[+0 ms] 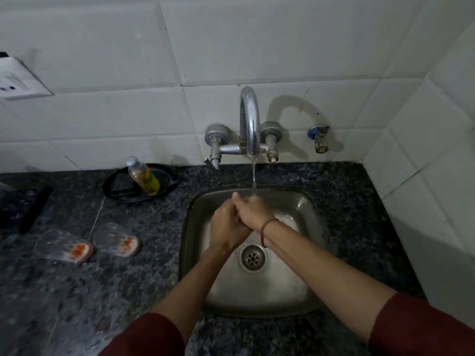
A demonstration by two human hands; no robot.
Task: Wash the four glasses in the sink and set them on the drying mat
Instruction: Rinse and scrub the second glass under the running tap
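Observation:
My left hand and my right hand are pressed together over the steel sink, fingers closed around each other. A thin stream of water from the tap falls onto them. I see no glass between them. Two clear glasses with orange marks at the base rest on the dark granite counter left of the sink: one farther left, the other nearer the sink. A pale patch shows in the basin behind my right wrist; I cannot tell what it is.
A black pan holding a bottle of yellow-green liquid sits at the back of the counter. A dark object lies at the far left. The drain is uncovered. White tiled walls close off the back and right.

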